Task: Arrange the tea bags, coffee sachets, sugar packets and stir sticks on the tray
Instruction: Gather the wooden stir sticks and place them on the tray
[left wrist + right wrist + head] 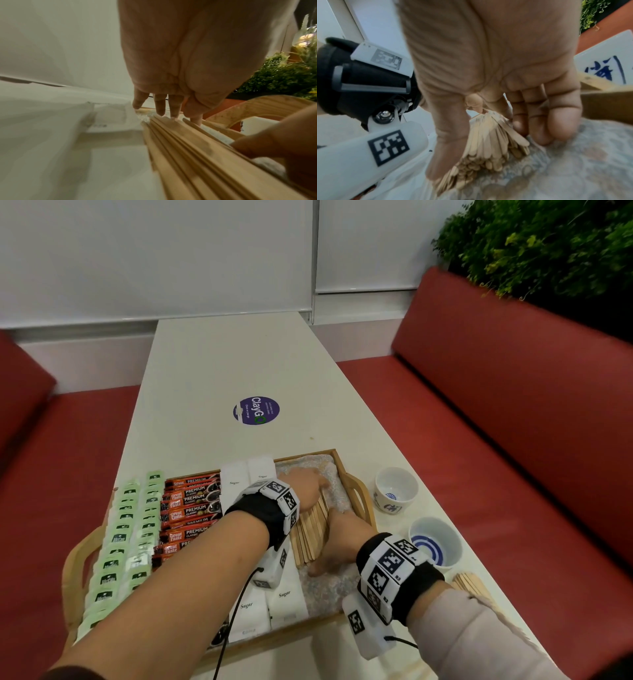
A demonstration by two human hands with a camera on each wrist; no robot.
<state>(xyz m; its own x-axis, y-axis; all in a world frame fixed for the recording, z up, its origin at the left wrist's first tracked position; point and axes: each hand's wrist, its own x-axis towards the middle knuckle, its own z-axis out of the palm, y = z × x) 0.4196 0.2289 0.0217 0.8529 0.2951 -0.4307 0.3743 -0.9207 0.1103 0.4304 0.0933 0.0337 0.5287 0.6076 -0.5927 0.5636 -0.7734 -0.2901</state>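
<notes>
Squaring up stir sticks [310,530] on tray [356,479], right of sugar packets [284,604], coffee sachets [190,510], tea bags [118,537]; left hand [305,486] at far ends, right hand [342,537] at near side. Left wrist: fingers [160,104] straight, tips on stick ends. Right wrist: thumb and curled fingers [537,119] clamped round bundle [489,136].

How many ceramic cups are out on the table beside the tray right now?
2. One cup stands just right of the tray's far right handle; the other cup sits nearer the person, by the right wrist. None looks hidden.
</notes>
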